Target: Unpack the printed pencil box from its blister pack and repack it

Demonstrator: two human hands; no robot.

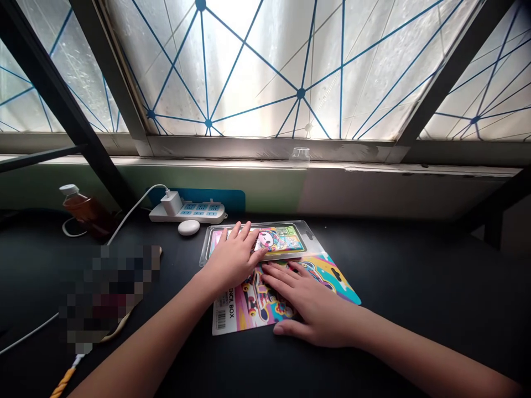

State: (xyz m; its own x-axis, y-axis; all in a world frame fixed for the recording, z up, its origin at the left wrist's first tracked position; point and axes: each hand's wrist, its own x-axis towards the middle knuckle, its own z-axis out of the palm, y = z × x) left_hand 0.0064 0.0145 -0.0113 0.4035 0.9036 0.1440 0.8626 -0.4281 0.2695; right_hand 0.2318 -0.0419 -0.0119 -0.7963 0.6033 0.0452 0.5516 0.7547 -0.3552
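Resting on colourful packaging [263,304], left hand [234,257], right hand [317,309], each grip spread flat, black desk [415,265], blue-lined windows [265,72] behind

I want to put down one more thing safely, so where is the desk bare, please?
The widest bare desk lies right of the colourful card, beyond the right forearm. A smaller patch lies in front of the card, between that forearm and the left forearm. Crowded: the left side, with bottle, power strip, white oval object, cable and pixelated thing.

One head-worn camera looks forward and down — close over the table [415,271]. The window [269,66] spans the view's top.
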